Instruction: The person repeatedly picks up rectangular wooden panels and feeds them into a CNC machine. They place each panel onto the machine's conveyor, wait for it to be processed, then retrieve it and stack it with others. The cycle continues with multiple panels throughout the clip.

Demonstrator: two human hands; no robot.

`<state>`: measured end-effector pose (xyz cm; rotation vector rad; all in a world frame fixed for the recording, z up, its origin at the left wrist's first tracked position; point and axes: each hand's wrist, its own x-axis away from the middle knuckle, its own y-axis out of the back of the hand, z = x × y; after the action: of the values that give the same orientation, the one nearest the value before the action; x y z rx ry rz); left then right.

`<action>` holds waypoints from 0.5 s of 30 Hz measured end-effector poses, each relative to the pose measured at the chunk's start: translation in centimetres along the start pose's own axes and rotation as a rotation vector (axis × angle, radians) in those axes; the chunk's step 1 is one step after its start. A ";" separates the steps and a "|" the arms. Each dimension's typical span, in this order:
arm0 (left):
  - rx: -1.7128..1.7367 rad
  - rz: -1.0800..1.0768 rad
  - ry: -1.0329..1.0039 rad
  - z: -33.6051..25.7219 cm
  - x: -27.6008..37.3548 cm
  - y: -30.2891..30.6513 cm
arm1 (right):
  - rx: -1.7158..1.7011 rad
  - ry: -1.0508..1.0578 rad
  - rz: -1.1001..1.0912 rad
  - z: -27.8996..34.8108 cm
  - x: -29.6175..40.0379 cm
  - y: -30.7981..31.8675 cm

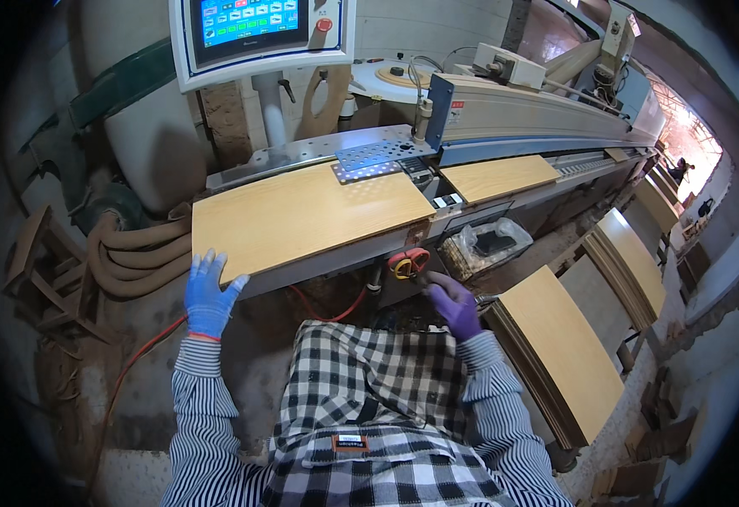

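My left hand [207, 296], in a blue work glove, has its fingers spread at the near left corner of a wood-grain panel [306, 218]. The panel lies flat on the infeed side of what looks like an edge-banding machine [521, 120]. In a purple glove, my right hand [457, 308] is low in front of the machine with its fingers partly bent. Just beyond its fingertips are red-handled scissors [410, 258] with a yellow part. Whether the right hand touches or holds anything is unclear. A second wood-grain panel [502, 177] lies farther along the machine.
Stacked panels [559, 355] stand at my right, with another stack [629, 266] beyond. A crate [486, 247] with plastic sits under the machine. A control screen [249, 22] hangs above; ribbed hoses [135, 253] and a wooden stool [59, 272] are at left. A red air hose [135, 361] crosses the floor.
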<state>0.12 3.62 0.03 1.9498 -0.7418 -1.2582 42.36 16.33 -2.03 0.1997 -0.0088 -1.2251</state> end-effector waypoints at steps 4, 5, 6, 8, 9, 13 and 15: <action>0.020 0.047 0.003 -0.6 -2.0 -0.9 | 1.032 0.239 -0.319 -4.8 1.8 9.9; 0.016 0.069 0.015 -0.8 -2.0 -0.9 | 1.263 0.258 -0.343 -5.3 2.2 11.3; 0.019 0.070 0.017 -0.9 -2.0 -0.8 | 1.369 0.240 -0.313 -5.6 2.4 12.4; 0.028 0.070 0.018 -1.1 -2.1 -0.8 | 1.469 0.238 -0.265 -6.7 2.7 14.2; 0.025 0.066 0.014 -1.2 -2.1 -0.9 | 1.462 0.258 -0.244 -7.4 2.8 14.7; 0.019 0.053 0.001 -1.1 -2.2 -1.2 | 1.455 0.222 -0.249 -8.9 3.8 14.7; 0.020 0.050 0.004 -1.0 -2.1 -1.1 | 1.427 0.242 -0.291 -9.9 4.6 13.8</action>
<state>0.42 6.12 0.58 1.9371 -0.7987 -1.2216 57.94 17.98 -10.03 1.6262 -0.6731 -1.2761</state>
